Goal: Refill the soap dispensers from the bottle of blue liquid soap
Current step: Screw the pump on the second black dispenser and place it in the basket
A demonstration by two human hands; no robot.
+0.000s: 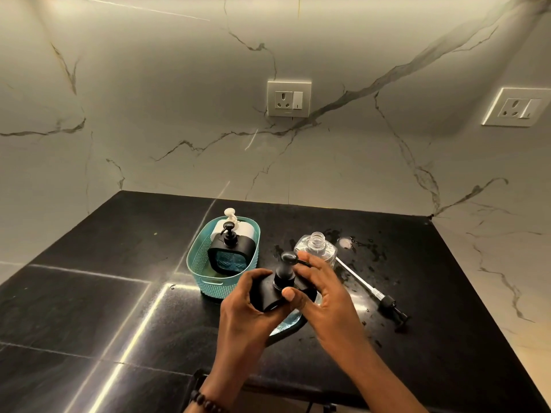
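A black-framed soap dispenser (pixel 269 296) with a blue glass body is held tilted above the counter. My left hand (pixel 247 305) grips its black shoulder. My right hand (pixel 320 289) pinches its black pump head (pixel 287 268) between thumb and fingers. Behind them stands a clear bottle (pixel 316 248) with its cap off; it looks almost empty and no blue soap shows in it. In the teal basket (pixel 198 260) stand a second black-framed dispenser (pixel 229 253) and, behind it, a white dispenser (pixel 231 222).
A loose pump with a long white tube (pixel 372 289) lies on the counter to the right. Wet drops spot the black counter (pixel 89 308) around the bottle. The marble wall carries two sockets (pixel 288 98). The counter's front edge runs below my wrists.
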